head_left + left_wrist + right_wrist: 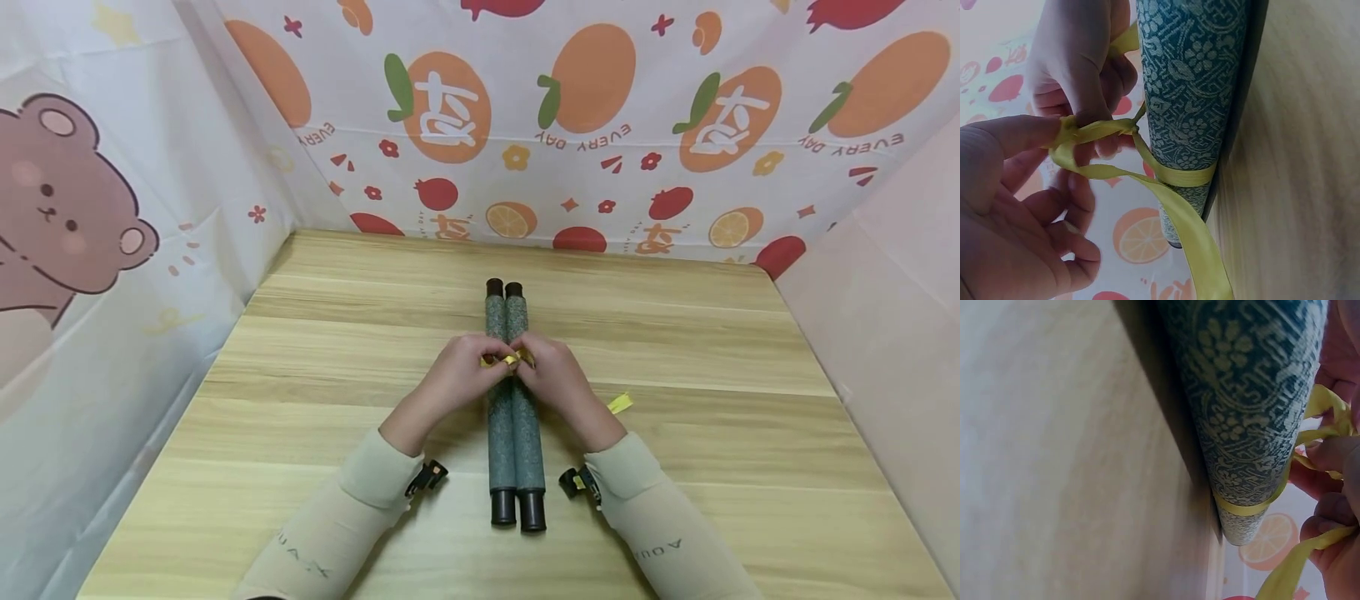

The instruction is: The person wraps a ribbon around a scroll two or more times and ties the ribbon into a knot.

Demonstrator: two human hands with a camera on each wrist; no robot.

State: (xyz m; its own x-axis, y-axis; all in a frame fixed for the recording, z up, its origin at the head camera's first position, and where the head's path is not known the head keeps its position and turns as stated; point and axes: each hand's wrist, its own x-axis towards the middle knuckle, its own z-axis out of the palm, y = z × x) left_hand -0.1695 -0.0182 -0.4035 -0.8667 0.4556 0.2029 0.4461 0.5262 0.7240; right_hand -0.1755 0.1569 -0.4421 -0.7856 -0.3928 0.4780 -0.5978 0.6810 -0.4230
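Observation:
A scroll (502, 450) rolled from both ends, covered in green floral brocade with dark brown end knobs, lies lengthwise on the table between the forearms. Round its middle goes a yellow ribbon (1188, 177), with a small knot (1130, 127) beside the roll in the left wrist view. My left hand (456, 368) pinches a ribbon loop between thumb and forefinger, the other fingers loosely bent. Right against it, my right hand (557, 371) grips the ribbon close to the knot, as the right wrist view also shows. One loose ribbon end (620, 403) sticks out past the right wrist.
The wood-grain table (712, 475) stretches to both sides of the scroll. A white fruit-print cloth (517, 183) hangs along the back edge, with a bear-print cloth (172, 167) on the left. Small black devices (427, 477) sit at both sleeve cuffs.

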